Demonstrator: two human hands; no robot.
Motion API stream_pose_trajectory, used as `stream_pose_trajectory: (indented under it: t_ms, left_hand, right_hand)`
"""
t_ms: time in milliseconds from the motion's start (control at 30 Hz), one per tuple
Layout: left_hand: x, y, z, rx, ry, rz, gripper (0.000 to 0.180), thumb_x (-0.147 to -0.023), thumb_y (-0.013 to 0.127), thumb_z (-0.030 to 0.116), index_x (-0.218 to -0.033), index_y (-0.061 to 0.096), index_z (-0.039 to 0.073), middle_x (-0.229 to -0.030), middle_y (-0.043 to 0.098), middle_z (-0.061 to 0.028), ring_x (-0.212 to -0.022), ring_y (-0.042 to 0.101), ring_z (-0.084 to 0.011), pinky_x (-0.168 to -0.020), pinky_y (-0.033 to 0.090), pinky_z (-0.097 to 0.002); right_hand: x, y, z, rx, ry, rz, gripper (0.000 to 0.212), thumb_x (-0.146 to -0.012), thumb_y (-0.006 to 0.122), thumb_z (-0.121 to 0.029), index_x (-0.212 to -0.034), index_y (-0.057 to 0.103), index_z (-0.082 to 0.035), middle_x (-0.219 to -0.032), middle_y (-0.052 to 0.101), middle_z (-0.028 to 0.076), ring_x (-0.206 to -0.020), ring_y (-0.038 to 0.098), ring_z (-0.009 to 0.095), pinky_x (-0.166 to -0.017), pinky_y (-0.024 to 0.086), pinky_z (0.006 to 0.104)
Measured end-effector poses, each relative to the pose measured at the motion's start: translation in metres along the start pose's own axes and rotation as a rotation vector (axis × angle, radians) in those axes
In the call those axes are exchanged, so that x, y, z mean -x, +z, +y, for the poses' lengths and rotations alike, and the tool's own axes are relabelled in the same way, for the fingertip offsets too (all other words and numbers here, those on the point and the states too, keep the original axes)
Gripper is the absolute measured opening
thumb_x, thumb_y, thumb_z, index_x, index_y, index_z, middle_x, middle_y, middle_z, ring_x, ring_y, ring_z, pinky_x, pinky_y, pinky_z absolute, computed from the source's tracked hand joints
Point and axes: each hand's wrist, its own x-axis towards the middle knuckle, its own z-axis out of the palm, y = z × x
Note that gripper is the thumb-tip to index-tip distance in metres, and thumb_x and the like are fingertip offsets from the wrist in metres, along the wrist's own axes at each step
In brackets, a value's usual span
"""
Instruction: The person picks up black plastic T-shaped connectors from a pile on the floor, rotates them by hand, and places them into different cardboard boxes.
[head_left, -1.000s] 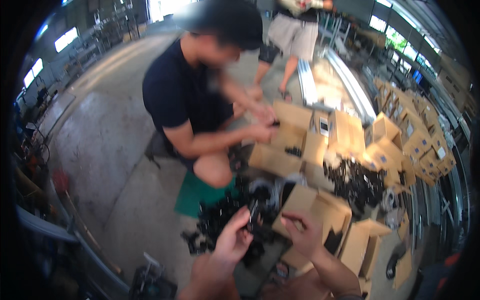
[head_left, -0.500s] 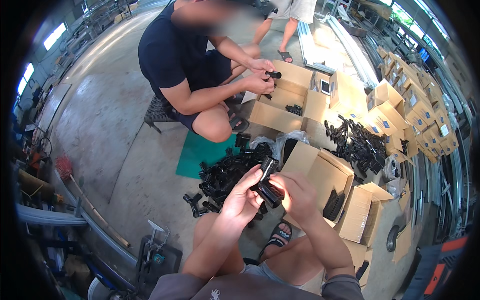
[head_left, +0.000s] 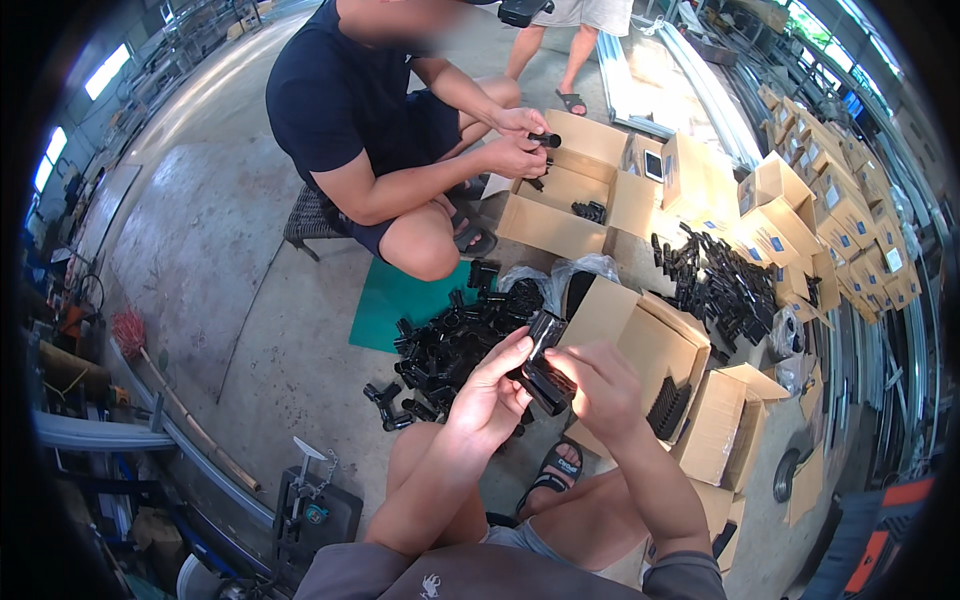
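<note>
Between my hands, above my knees, is a glossy black angled pipe fitting (head_left: 543, 372) with tube-like arms. My left hand (head_left: 482, 405) grips it from the left, thumb along its upper arm. The bent fingers of my right hand (head_left: 605, 388) are closed against its right side; whether a smaller part is pinched there is hidden. Just beyond my hands lies a heap of similar black fittings (head_left: 440, 345), partly on a green mat (head_left: 378, 305). A few loose fittings (head_left: 384, 405) rest on the floor left of my knee.
Across from me a seated person (head_left: 330, 130) handles a black part over an open carton (head_left: 555, 230). To my right stand another open carton (head_left: 612, 325) and a smaller box (head_left: 712, 430). Farther right are a second heap of black parts (head_left: 715, 285) and stacked cartons (head_left: 850, 205).
The fitting in my hands has shifted very slightly to the right, with my grip much the same. The seated person has leaned a little to the left.
</note>
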Motion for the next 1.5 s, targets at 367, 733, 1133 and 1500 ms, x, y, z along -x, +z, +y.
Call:
stream_pose_trajectory:
  t_ms: [367, 733, 1133, 1500]
  left_hand:
    - [-0.005, -0.004, -0.004, -0.026, 0.027, 0.004, 0.039, -0.090, 0.068, 0.012, -0.126, 0.053, 0.006, -0.096, 0.067, -0.0018, -0.077, 0.063, -0.0059, -0.064, 0.050, -0.0187]
    - [-0.003, -0.011, -0.007, -0.150, 0.209, -0.030, 0.027, -0.088, 0.068, 0.001, -0.114, 0.063, 0.000, -0.098, 0.068, -0.0083, -0.077, 0.065, -0.0084, -0.065, 0.053, -0.0209]
    - [-0.009, -0.007, -0.033, -0.494, 0.659, 0.011, 0.029, -0.081, 0.072, -0.008, -0.109, 0.067, -0.006, -0.100, 0.070, -0.0132, -0.086, 0.066, -0.0125, -0.080, 0.054, -0.0249]
    - [-0.012, -0.009, -0.039, -0.538, 0.721, 0.049, 0.031, -0.080, 0.073, -0.008, -0.110, 0.067, -0.007, -0.104, 0.070, -0.0134, -0.089, 0.065, -0.0127, -0.083, 0.053, -0.0256]
  right_hand:
    - [0.005, 0.004, 0.002, -0.043, 0.130, 0.021, 0.019, -0.071, 0.073, -0.001, -0.089, 0.070, -0.005, -0.086, 0.069, 0.006, -0.075, 0.066, 0.022, -0.063, 0.054, 0.0327]
    - [0.004, -0.001, -0.011, -0.376, 0.732, -0.062, 0.008, -0.080, 0.074, -0.007, -0.087, 0.074, -0.005, -0.079, 0.069, 0.006, -0.071, 0.061, 0.014, -0.066, 0.048, 0.0277]
    - [0.023, 0.016, -0.017, -0.957, 1.183, 0.144, 0.016, -0.091, 0.067, -0.005, -0.104, 0.066, 0.003, -0.089, 0.067, 0.003, -0.078, 0.061, 0.006, -0.068, 0.049, 0.0197]
    - [0.031, 0.022, -0.014, -1.081, 1.189, 0.297, 0.014, -0.085, 0.071, 0.000, -0.099, 0.067, 0.001, -0.091, 0.068, 0.005, -0.083, 0.063, 0.009, -0.074, 0.051, 0.0214]
